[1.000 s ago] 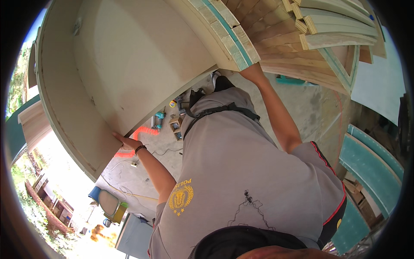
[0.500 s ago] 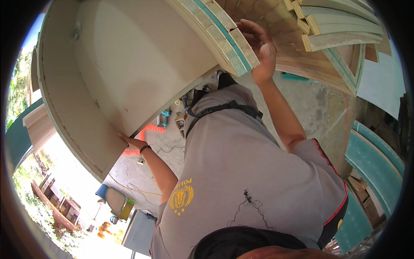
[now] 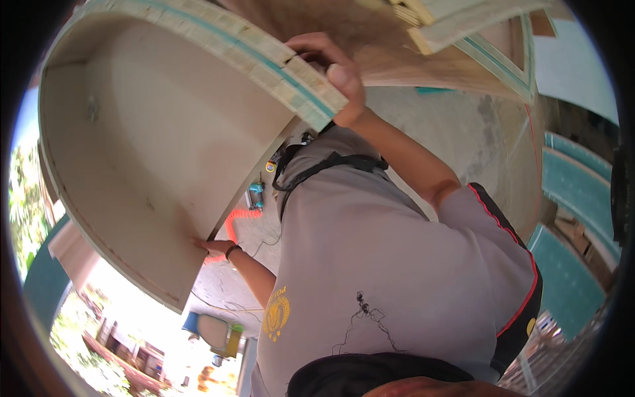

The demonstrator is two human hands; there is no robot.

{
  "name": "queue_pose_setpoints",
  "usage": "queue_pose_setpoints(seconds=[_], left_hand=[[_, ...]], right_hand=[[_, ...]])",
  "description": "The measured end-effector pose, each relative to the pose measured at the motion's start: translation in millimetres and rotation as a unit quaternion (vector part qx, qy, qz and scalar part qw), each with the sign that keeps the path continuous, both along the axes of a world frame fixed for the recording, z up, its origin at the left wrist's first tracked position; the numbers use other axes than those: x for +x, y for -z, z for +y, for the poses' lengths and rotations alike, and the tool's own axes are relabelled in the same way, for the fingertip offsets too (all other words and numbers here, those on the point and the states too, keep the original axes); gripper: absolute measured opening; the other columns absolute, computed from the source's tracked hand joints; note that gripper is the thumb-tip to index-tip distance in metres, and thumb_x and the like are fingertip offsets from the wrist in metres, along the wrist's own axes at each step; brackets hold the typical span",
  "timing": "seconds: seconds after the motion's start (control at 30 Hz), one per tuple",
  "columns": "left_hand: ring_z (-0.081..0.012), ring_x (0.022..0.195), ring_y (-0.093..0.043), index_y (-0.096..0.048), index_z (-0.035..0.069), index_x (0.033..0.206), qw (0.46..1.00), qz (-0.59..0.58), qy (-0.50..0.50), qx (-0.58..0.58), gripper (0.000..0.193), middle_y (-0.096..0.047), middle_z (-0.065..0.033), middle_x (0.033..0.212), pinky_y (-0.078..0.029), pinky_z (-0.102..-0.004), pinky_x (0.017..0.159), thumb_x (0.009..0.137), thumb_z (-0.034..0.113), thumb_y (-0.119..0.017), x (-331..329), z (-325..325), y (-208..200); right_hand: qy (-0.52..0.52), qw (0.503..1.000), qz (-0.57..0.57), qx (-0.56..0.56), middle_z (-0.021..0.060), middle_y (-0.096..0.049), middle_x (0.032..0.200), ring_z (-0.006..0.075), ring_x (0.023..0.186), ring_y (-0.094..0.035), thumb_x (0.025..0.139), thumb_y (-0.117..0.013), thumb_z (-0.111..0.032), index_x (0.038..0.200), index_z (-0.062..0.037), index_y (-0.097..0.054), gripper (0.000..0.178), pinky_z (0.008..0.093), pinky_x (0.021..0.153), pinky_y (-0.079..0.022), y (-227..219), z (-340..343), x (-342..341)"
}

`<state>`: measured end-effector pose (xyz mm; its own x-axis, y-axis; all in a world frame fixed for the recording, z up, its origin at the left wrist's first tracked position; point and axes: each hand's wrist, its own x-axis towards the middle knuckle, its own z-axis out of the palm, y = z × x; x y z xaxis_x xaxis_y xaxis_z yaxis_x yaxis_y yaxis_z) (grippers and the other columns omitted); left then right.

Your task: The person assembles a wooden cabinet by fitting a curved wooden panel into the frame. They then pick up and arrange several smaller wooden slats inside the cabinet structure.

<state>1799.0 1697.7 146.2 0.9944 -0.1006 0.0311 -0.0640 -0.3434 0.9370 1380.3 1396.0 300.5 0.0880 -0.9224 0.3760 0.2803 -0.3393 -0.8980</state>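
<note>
A large pale wooden half-round box frame (image 3: 178, 112) tilts across the upper left, with a broad flat panel inside curved rims. Its upper curved rim (image 3: 231, 46) is built of wood blocks in layers with a teal strip between them. My right hand (image 3: 340, 79) grips that rim near its right end, fingers bent over the edge and the far fingertips hidden. Lower down, my left hand (image 3: 215, 247) holds the corner where the panel meets the other curved side; its thumb shows on the inner face, while the other fingers are mostly hidden.
Stacked curved wooden strips and frames (image 3: 483, 26) stand at the upper right. Teal curved panels (image 3: 575, 178) lean at the far right. On the concrete floor are a teal power tool (image 3: 256, 192) and an orange coiled hose (image 3: 231, 225). A chair (image 3: 213, 331) stands at lower left.
The half-round frame and my right hand have shifted left in view, the hand staying on the rim. My left hand keeps its hold at the lower corner. The surroundings have turned slightly too.
</note>
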Motion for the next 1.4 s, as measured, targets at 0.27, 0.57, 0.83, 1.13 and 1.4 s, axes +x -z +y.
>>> queue_pose_setpoints(seconds=[0.27, 0.57, 0.83, 1.13, 1.4], left_hand=[[-0.0324, 0.132, -0.038, -0.032, -0.005, 0.141, 0.997, -0.057, -0.028, 0.046, 0.087, -0.031, -0.0239, 0.147, -0.033, -0.0461, 0.11, 0.083, 0.051, -0.067, -2.1, -8.4, -4.3], [-0.0322, 0.129, -0.042, -0.033, -0.007, 0.139, 0.998, -0.05, -0.026, 0.021, 0.084, -0.036, -0.0231, 0.144, -0.034, -0.0438, 0.109, 0.085, 0.049, -0.066, 22.1, 14.3, 24.3], [-0.0301, 0.13, -0.04, -0.032, -0.005, 0.141, 0.999, -0.022, -0.028, 0.007, 0.084, -0.033, -0.0199, 0.147, -0.034, -0.0417, 0.11, 0.086, 0.05, -0.064, 14.5, 6.3, 14.9], [-0.0313, 0.13, -0.041, -0.033, -0.006, 0.141, 0.999, -0.031, -0.018, 0.003, 0.092, -0.036, -0.0205, 0.145, -0.033, -0.0417, 0.11, 0.083, 0.059, -0.062, 2.2, -3.9, 1.2], [-0.0295, 0.127, -0.044, -0.04, -0.006, 0.136, 0.998, -0.023, -0.029, -0.047, 0.084, -0.042, -0.0194, 0.142, -0.035, -0.0406, 0.109, 0.083, 0.054, -0.065, -3.1, -12.3, -0.8]], right_hand=[[-0.012, 1.0, -0.01, -0.006, 0.0108, -0.056, 0.112, 0.0173, 0.099, -0.053, 0.088, -0.043, -0.033, 0.116, 0.0003, -0.059, 0.046, 0.0308, 0.087, -0.042, -5.5, 0.5, -3.4], [-0.007, 1.0, -0.004, 0.013, 0.0081, -0.057, 0.111, 0.0159, 0.099, -0.053, 0.088, -0.044, -0.035, 0.115, -0.0011, -0.059, 0.047, 0.0311, 0.086, -0.041, -2.8, 0.4, 1.6], [-0.015, 0.998, -0.046, 0.035, 0.0068, -0.062, 0.104, 0.0105, 0.083, -0.057, 0.088, -0.042, -0.04, 0.116, -0.0002, -0.058, 0.05, 0.0249, 0.074, -0.044, -4.7, 1.7, 6.2], [-0.01, 0.999, -0.038, 0.038, 0.0092, -0.065, 0.103, 0.0109, 0.082, -0.058, 0.088, -0.039, -0.039, 0.115, 0.0013, -0.057, 0.052, 0.0254, 0.072, -0.045, -4.7, 1.0, 5.6], [0.003, 0.999, -0.022, 0.031, 0.0104, -0.066, 0.1, 0.012, 0.083, -0.06, 0.088, -0.039, -0.04, 0.114, 0.0027, -0.057, 0.053, 0.026, 0.072, -0.046, -9.3, 2.9, 6.7]])
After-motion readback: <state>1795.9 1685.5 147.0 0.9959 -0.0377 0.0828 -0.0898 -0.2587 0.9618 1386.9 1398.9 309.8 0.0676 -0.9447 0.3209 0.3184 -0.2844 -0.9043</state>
